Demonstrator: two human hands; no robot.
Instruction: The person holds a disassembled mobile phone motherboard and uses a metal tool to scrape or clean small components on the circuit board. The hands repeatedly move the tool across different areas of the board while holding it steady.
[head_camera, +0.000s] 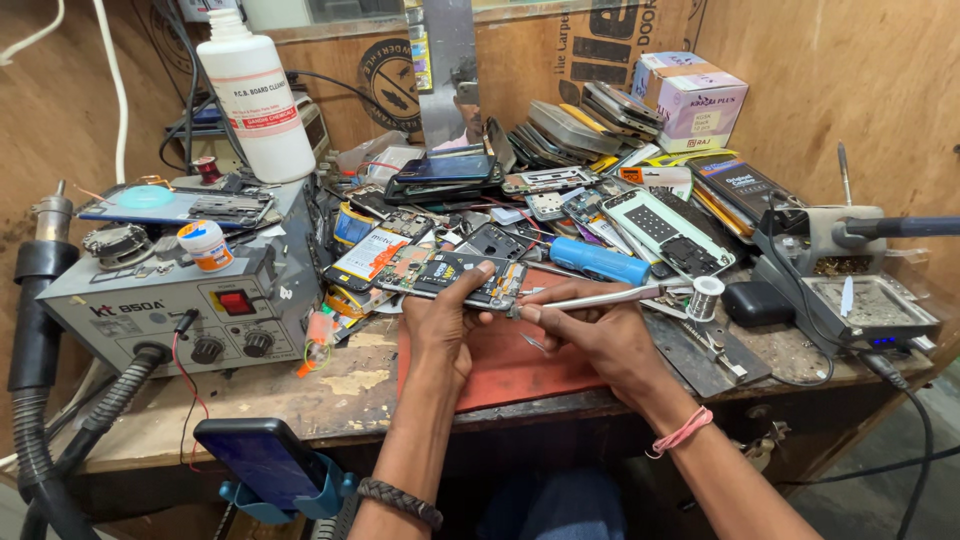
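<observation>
Holding an opened phone (455, 277) above a red mat (510, 365), the left hand (440, 320) has its grip clenched on the device: the thumb lies across the exposed circuit side, the other fingers are tucked beneath. The phone's long axis runs roughly left to right across the view, tilted slightly so its right end sits a little lower, and its open back faces up toward the camera. The right hand (600, 335) has its grip closed on metal tweezers (600, 298), pinched between thumb and fingers; the tool lies nearly horizontal, its tip pointing left and meeting the phone's right end (whether it actually touches a part there is too small to tell).

The desk (300, 395) is worn wood, crowded with phone parts. A grey hot-air rework station (170, 300) stands at the left, with a small white jar with an orange band (205, 245) on top and a tall white bottle (255, 90) behind it. Just past the hands lie a blue cylindrical tool (600, 262) and a spool of solder wire (707, 297). A stack of phones (580, 125) and a small cardboard box (690, 95) sit at the back, and a soldering stand (840, 240) is at the right.
</observation>
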